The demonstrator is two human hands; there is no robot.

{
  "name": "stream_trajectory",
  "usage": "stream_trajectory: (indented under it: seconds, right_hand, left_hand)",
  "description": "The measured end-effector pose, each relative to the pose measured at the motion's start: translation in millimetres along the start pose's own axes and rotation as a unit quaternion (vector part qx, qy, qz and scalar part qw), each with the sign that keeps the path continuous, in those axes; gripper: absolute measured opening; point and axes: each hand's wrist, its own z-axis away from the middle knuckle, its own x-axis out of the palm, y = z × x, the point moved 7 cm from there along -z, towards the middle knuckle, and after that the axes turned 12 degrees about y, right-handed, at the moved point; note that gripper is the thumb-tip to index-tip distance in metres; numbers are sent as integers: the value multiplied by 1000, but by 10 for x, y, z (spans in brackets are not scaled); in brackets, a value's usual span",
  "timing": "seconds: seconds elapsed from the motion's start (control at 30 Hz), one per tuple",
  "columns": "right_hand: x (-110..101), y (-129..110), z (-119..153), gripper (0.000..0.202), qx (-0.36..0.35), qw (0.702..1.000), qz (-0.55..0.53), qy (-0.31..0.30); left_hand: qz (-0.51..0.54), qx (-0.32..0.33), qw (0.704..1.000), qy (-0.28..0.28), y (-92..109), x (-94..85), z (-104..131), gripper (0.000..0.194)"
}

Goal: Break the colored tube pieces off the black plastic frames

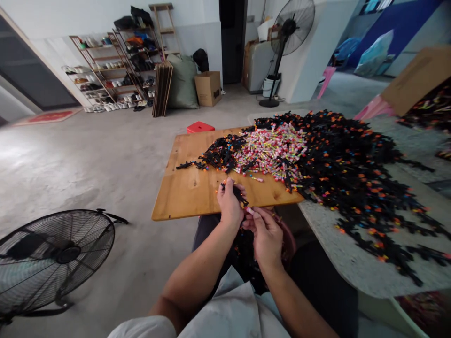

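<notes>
Wooden worktop point(190, 197) is bearing heaped black gun-shaped pieces point(225, 152) and pink tubes point(271, 145). At its near edge, the left hand point(230, 206) is gripping a black piece point(240, 195); the right hand's point(266, 234) fingers are pinching a small tube point(250, 211) at its end. Work is seemingly midway, many pieces lying loose. Carton point(208, 90) lettering is appearing illegible.

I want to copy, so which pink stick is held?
The small pink stick pinched by the right hand, close to the left hand; the other pink sticks lie beyond both hands, mostly heaped.
</notes>
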Motion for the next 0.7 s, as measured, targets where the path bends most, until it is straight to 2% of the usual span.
stream_trajectory:
  seconds: [0.13,0.27,0.37,0.43,0.5,0.57,0.6,0.67,0.7]
  right_hand:
    - [38,12,-34,33,34,998,-55,13]
    - [50,-33,-83,33,19,998,-53,23]
    - [5,4,-145,32,27,999,-37,12]
    - [-119,75,-219,33,40,999,-2,-6]
    - [-357,170,-326,35,48,996,69,-21]
    - [-682,278,-458,38,42,982,179,-34]
    - [-851,331,-526,39,32,969,242,-41]
    - [-1121,386,-647,34,-38,930,359,-67]
    - [-1206,409,-685,30,-83,905,408,-88]
  left_hand:
    - [-43,1,999,7,2,9,-6,27]
    - [-65,-5,998,-19,-41,50,32,30]
    - [-84,-24,995,-48,-127,-13,6,35]
    - [-112,5,992,-65,-101,-116,-134,38]
    - [-165,87,981,-53,67,-269,-423,36]
    - [-261,194,945,-19,357,-420,-818,29]
    - [-334,245,910,-14,515,-457,-1028,25]
    - [-494,334,802,-10,824,-480,-1440,29]
    - [-568,359,740,-27,934,-462,-1632,37]
